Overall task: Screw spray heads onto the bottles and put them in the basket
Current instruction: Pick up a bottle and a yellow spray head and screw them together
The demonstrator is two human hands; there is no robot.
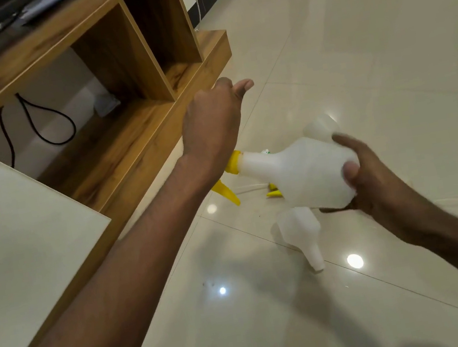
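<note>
My right hand grips the base of a white plastic bottle held on its side, neck pointing left. A yellow spray head sits on that neck, its trigger hanging down. My left hand hovers just above the spray head, its wrist covering part of it; the fingers curl loosely, the thumb sticks out, and I see nothing in it. A second bare bottle lies on the floor below. A third bottle shows behind the held one. Another yellow spray head lies on the floor, mostly hidden. No basket is in view.
A wooden TV unit with open compartments stands at the left, black cables hanging behind it. A white cabinet top fills the near left. Glossy cream floor tiles stretch to the right and far side.
</note>
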